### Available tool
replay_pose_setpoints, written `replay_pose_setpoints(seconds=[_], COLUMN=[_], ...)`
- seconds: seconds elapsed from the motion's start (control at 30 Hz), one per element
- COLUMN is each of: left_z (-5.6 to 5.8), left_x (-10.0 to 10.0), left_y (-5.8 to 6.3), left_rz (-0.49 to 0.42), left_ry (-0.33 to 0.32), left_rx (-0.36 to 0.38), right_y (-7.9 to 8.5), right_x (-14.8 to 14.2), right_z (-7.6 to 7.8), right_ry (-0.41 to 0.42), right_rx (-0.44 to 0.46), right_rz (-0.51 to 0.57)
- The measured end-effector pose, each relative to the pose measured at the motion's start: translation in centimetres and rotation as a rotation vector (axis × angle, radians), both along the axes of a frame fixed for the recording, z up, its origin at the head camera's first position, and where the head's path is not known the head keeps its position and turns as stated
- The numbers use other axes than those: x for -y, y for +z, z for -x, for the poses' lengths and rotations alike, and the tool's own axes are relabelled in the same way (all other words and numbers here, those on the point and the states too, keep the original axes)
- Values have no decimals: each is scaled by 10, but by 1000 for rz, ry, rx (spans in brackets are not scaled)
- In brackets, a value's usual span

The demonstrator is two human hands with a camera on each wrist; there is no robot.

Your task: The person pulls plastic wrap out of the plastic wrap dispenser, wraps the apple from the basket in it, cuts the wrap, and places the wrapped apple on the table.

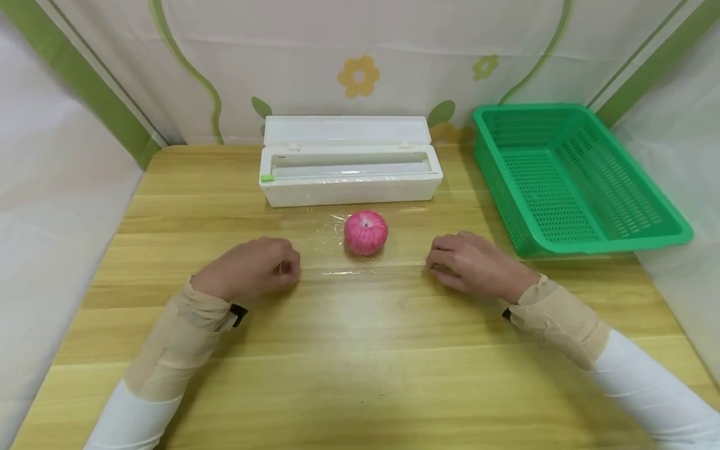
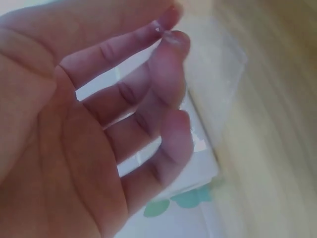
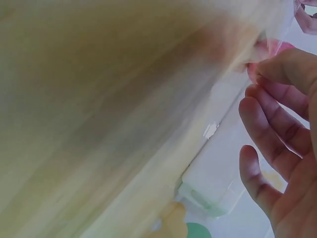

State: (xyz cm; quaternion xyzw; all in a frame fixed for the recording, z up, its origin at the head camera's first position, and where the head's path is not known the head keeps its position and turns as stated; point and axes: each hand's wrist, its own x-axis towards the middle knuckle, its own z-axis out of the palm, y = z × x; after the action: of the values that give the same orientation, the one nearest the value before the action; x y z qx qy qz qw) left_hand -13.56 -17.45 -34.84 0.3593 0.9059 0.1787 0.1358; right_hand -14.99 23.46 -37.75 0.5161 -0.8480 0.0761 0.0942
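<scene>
A sheet of clear cling film [image 1: 360, 272] runs from a white dispenser box [image 1: 354, 195] toward the person. My left hand [image 1: 255, 267] pinches the film's near edge at its left end between thumb and forefinger; the left wrist view shows the other fingers bent. At the right end of that edge, my right hand [image 1: 469, 261] pinches the film between thumb and fingertip. Between both hands, closer to the box, stands a pink apple [image 1: 365, 232]. Whether the film passes under or over it I cannot tell. The box's lid [image 1: 345, 130] is raised, and a film roll [image 1: 351, 170] lies inside.
A green plastic basket [image 1: 523, 206] with slotted sides stands at the right, beyond my right hand. On the box's left end sits a small green slider [image 1: 267, 178]. White cloth [image 1: 394, 75] with a flower print hangs behind the wooden table [image 1: 360, 375].
</scene>
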Motion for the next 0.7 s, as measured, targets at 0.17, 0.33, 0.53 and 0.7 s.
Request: replay_pose_setpoints(seconds=[0.17, 0.33, 0.53, 0.7], left_z=[1, 4, 7, 9], left_x=[7, 12, 13, 15], left_y=[7, 12, 16, 18], left_rz=[-72, -108, -124, -142], left_ry=[1, 6, 10, 13], left_rx=[-1, -15, -54, -73], right_y=[7, 14, 21, 22], right_x=[0, 1, 3, 3], right_z=[5, 9, 13, 14], right_ry=[-18, -46, -77, -122], right_rx=[-18, -51, -71, -19], right_rz=[27, 50, 81, 116])
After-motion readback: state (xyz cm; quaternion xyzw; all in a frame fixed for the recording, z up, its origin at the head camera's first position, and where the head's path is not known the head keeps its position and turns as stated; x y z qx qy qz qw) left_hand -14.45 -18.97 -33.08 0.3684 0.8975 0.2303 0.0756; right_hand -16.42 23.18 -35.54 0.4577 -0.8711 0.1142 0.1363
